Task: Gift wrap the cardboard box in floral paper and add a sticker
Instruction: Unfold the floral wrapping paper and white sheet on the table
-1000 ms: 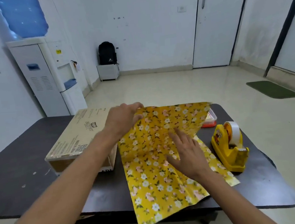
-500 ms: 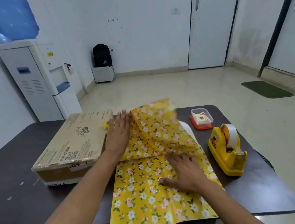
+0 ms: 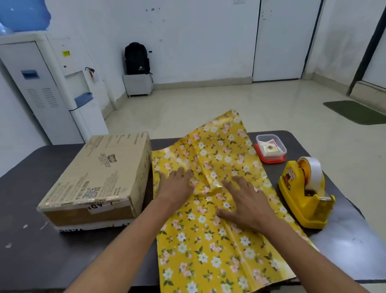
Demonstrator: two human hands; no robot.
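2 hands (image 3: 177, 186) (image 3: 247, 203) flat, paper (image 3: 211, 257) unfolded vs before

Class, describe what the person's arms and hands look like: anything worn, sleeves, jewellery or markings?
The left hand and right hand wear no gloves, rings, watch or bracelet. The left forearm and right forearm are uncovered to the picture's edge; no sleeve shows. No markings can be seen.

Box top: "MADE IN INDIA" printed sideways on the cardboard box (image 3: 101, 175), beside a QR code (image 3: 91, 192).
Box logo (image 3: 109, 158): lettering too blurred to read.
Box near face: white label (image 3: 99, 207) showing "AD".
Tape dispenser (image 3: 305, 197): picture sticker (image 3: 291, 175), no legible words.
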